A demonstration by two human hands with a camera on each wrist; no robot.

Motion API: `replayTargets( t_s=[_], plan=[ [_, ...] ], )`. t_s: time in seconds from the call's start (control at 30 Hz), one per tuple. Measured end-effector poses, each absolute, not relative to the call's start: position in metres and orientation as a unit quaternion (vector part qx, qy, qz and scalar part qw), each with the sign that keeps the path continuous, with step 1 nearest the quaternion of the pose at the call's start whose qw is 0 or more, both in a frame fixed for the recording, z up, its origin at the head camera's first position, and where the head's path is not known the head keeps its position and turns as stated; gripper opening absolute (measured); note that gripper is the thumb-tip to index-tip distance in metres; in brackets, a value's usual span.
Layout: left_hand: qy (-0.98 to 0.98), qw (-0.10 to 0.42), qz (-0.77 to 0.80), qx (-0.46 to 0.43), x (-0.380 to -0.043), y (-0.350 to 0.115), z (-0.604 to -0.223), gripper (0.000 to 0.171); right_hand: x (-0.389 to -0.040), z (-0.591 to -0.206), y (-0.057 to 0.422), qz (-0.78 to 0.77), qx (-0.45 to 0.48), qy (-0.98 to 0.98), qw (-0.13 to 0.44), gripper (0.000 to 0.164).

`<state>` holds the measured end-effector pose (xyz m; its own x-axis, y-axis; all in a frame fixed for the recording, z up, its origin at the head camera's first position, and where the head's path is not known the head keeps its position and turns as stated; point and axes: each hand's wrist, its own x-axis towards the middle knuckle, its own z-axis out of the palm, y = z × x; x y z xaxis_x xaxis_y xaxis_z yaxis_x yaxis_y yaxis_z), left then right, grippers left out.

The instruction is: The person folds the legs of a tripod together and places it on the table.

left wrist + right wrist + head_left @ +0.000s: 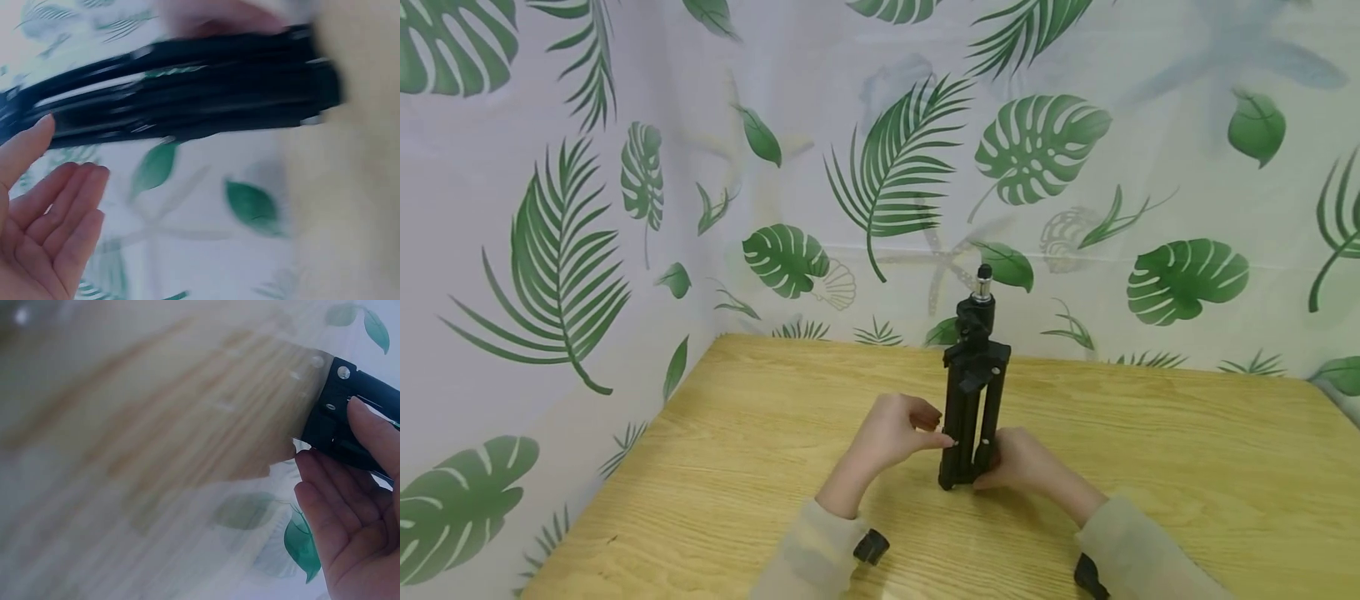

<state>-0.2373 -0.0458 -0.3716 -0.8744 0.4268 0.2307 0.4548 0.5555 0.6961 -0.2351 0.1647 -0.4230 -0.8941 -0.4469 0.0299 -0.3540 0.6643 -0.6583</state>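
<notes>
A black folded light stand [976, 358] with a silver stud and black cap on top is upright over the wooden table, its legs together. My right hand [1024, 463] grips the lower end of the legs from the right; in the right wrist view its thumb lies on the leg end of the stand [328, 422] with the fingers underneath. To the left of the stand is my left hand [889, 435], thumb tip at a leg. The left wrist view shows this hand [53, 231] with extended fingers, apart from the blurred black legs [206, 94].
The yellow wood-grain table [760, 450] spreads on both sides of the stand. Behind and to the left hangs a pale cloth [700, 250] printed with green leaves. Black wrist mounts [871, 547] sit by the sleeves.
</notes>
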Motion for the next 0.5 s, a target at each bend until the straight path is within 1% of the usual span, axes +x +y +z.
replayTargets(
  t_s=[0.03, 0.1, 0.23, 0.3, 0.37, 0.5],
  plan=[
    [-0.878, 0.026, -0.409, -0.249, -0.237, -0.049, -0.365, 0.028, -0.235, -0.423, 0.165, -0.343, -0.219, 0.911, 0.067, 0.031],
    [-0.859, 0.063, -0.445, -0.245, -0.238, -0.055, -0.346, 0.025, -0.236, -0.423, 0.165, -0.338, -0.220, 0.913, 0.064, 0.030],
    [-0.795, 0.163, -0.525, -0.257, -0.238, -0.052, -0.296, 0.018, -0.235, -0.422, 0.165, -0.328, -0.218, 0.917, 0.060, 0.028],
    [-0.772, 0.195, -0.539, -0.275, -0.237, -0.044, -0.272, 0.019, -0.235, -0.421, 0.165, -0.328, -0.218, 0.917, 0.059, 0.028],
    [-0.769, 0.205, -0.530, -0.292, -0.237, -0.035, -0.253, 0.022, -0.235, -0.421, 0.166, -0.328, -0.221, 0.917, 0.058, 0.028],
    [-0.801, 0.193, -0.477, -0.305, -0.238, -0.018, -0.230, 0.029, -0.235, -0.422, 0.166, -0.329, -0.223, 0.916, 0.059, 0.028]
  ],
)
